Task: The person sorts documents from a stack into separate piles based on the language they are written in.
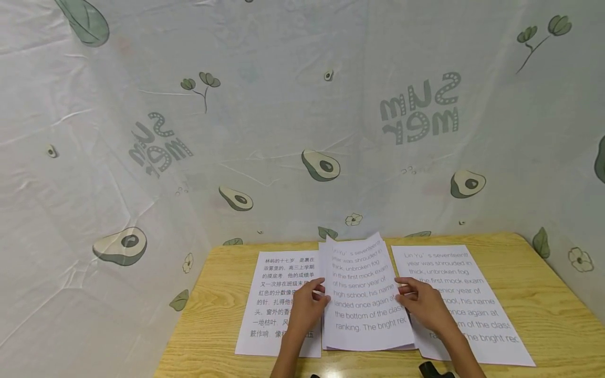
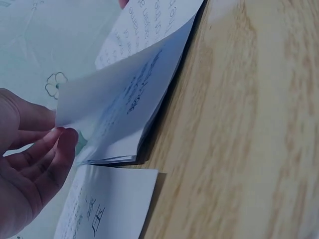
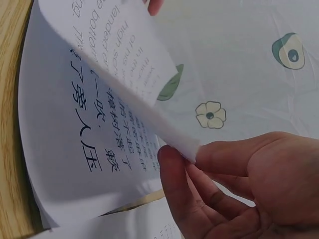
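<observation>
An English-printed paper sheet [image 1: 361,294] is held raised and slightly curved above the middle pile in the head view. My left hand [image 1: 304,310] pinches its left edge between thumb and fingers. On the opposite edge, my right hand [image 1: 425,307] pinches the paper the same way, as the right wrist view confirms. Beneath the raised sheet lies a Chinese-printed page [image 3: 60,149], partly covered. To the left rests another Chinese-printed sheet [image 1: 274,299], partly behind my left hand. Another English-printed sheet [image 1: 477,294] lies at the right, partly hidden by my right hand and forearm.
The papers lie on a light wooden table [image 1: 208,315]. A pale curtain [image 1: 283,131] printed with avocados and leaves hangs behind and at both sides. Near the front edge, by my right forearm, is a black object [image 1: 432,370], cut off by the frame.
</observation>
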A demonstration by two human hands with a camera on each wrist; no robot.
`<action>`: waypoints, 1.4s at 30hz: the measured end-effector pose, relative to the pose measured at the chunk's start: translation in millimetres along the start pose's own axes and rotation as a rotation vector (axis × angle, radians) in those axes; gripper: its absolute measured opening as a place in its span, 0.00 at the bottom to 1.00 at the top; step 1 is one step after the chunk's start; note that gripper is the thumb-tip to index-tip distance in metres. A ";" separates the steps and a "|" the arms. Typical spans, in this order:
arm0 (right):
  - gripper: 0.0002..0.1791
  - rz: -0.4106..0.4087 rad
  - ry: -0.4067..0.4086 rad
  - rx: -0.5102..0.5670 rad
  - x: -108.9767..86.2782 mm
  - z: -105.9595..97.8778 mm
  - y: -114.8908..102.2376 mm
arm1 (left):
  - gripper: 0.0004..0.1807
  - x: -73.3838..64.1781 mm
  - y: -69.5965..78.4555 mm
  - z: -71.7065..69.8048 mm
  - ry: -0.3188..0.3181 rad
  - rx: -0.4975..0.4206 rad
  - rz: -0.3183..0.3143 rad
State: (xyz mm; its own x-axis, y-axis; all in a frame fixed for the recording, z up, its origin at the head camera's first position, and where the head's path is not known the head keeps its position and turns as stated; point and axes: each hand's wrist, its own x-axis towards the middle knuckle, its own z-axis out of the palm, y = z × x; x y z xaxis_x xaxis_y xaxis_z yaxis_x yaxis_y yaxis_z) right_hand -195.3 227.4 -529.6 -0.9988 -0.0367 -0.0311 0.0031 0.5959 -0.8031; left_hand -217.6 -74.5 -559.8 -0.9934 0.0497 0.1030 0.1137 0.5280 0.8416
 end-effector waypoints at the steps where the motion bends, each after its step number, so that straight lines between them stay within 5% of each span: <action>1: 0.27 0.001 -0.004 0.015 -0.3 -0.2 -0.2 | 0.26 0.0 0.6 -0.5 0.007 -0.006 0.000; 19: 0.31 0.027 -0.009 0.160 2.3 -4.4 3.1 | 0.25 3.0 2.9 -13.2 0.078 -0.181 -0.121; 34: 0.31 0.080 -0.040 0.230 1.9 -5.5 4.3 | 0.24 1.6 -0.2 -16.3 0.062 -0.235 -0.107; 42: 0.32 0.121 -0.069 0.258 0.0 -11.5 16.9 | 0.24 -1.4 1.5 -5.8 0.058 -0.299 -0.105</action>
State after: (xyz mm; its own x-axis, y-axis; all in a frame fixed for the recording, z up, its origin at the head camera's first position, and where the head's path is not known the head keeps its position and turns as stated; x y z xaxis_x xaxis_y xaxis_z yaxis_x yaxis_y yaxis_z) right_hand -195.7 246.6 -536.3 -0.9848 -0.0377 -0.1694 0.1431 0.3758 -0.9156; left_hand -215.9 -78.7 -555.6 -0.9986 -0.0444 0.0298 0.0175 0.2546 0.9669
